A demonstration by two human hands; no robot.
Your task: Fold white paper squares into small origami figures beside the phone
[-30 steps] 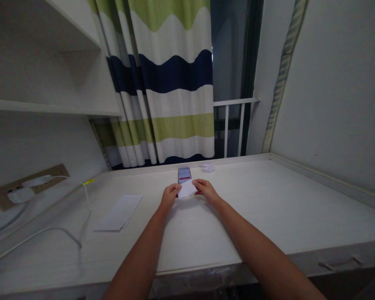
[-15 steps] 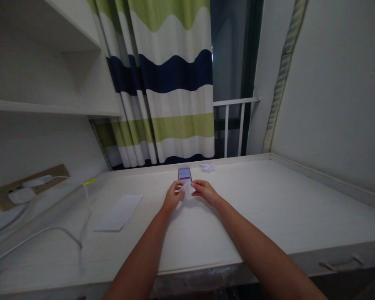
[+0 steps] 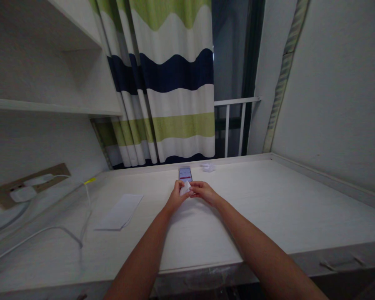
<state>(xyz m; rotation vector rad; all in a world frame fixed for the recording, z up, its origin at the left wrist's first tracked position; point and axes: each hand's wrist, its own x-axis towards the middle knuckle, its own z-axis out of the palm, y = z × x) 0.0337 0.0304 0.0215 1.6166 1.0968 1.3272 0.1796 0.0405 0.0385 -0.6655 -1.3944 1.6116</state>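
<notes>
A small folded piece of white paper is pinched between both hands, above the white desk. My left hand grips its left side, with the thumb along the near edge. On the right, my right hand has its fingertips closed on the paper's other side. Just beyond the hands a phone with a lit screen lies at the back of the desk, its lower end partly hidden by the paper and fingers. Right of the phone rest some small folded white papers.
A stack of white paper sheets lies left of my arms. White cables run from plugs in a wall socket panel at the left. Behind the desk hang a striped curtain and a white railing.
My left hand has turned inward, its thumb now reaching across toward the right hand. The paper between the fingers looks more compact and more covered.
</notes>
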